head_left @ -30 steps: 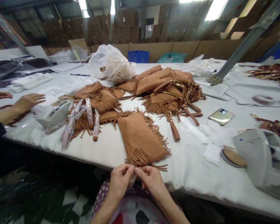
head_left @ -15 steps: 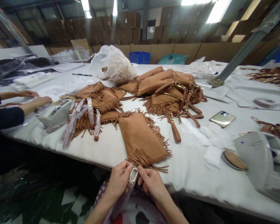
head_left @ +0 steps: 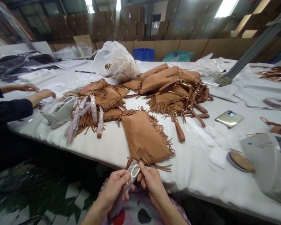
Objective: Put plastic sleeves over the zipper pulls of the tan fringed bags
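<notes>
Between my hands, at the table's front edge, is a wrist strap in a clear plastic sleeve [head_left: 128, 182], with a gold oval ring at its upper end. My left hand [head_left: 114, 187] pinches the sleeve below the ring. The thumb and fingers of my right hand [head_left: 152, 181] are closed at the sleeve's upper edge, beside the ring. Just beyond them lies a flat brown fringed bag [head_left: 145, 134], its fringe near my fingertips. Behind it are a pile of fringed bags [head_left: 170, 84] with hanging wrist straps and, to the left, more fringed bags [head_left: 107, 97] with plastic-wrapped straps.
Tape dispensers stand at left [head_left: 61, 109] and right [head_left: 267, 165]. A phone [head_left: 229, 119] and an oval brown-topped object [head_left: 240, 161] lie to the right. A plastic bag of strands [head_left: 117, 62] sits behind. A co-worker's hands [head_left: 42, 93] are at left; a metal post [head_left: 248, 50] rises at right.
The sleeved strap has turned and risen slightly, so more of its plastic end shows. My left hand has shifted a little down and left along it. The view has moved slightly.
</notes>
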Tool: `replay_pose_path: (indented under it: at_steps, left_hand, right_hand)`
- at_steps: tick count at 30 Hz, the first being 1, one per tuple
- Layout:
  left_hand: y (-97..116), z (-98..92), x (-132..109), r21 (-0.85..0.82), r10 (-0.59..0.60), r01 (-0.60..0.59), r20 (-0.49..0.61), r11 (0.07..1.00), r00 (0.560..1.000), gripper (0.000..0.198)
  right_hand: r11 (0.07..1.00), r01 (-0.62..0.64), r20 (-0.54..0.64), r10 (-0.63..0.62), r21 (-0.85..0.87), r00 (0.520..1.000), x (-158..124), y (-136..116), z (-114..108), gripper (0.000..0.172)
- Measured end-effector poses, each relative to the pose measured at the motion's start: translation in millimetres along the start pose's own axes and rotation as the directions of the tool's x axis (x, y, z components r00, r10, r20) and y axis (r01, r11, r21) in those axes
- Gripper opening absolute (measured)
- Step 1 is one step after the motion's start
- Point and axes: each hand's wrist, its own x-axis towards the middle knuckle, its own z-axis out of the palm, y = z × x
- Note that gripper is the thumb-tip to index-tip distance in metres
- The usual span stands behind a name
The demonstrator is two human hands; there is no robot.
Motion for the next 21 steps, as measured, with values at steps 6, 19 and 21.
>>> replay_pose_path:
  at_steps: [6,19,21]
  left_hand:
    - [2,5.2,-1,-0.005,0.023,-0.023,-0.023,1.000,0.999,0.046]
    - [-3,17.0,-16,0.302,0.336,-0.258,-0.244,0.918,0.910,0.030]
    - [-3,18.5,-19,0.478,0.462,-0.326,-0.199,0.815,0.864,0.025]
  right_hand:
    - [0.994,-0.039,0.196,0.059,-0.103,0.979,-9,-1,-2,0.043]
    - [0.979,-0.134,0.171,0.108,0.151,0.979,-9,2,8,0.035]
    - [0.974,-0.154,0.165,0.127,0.167,0.978,-9,2,8,0.036]
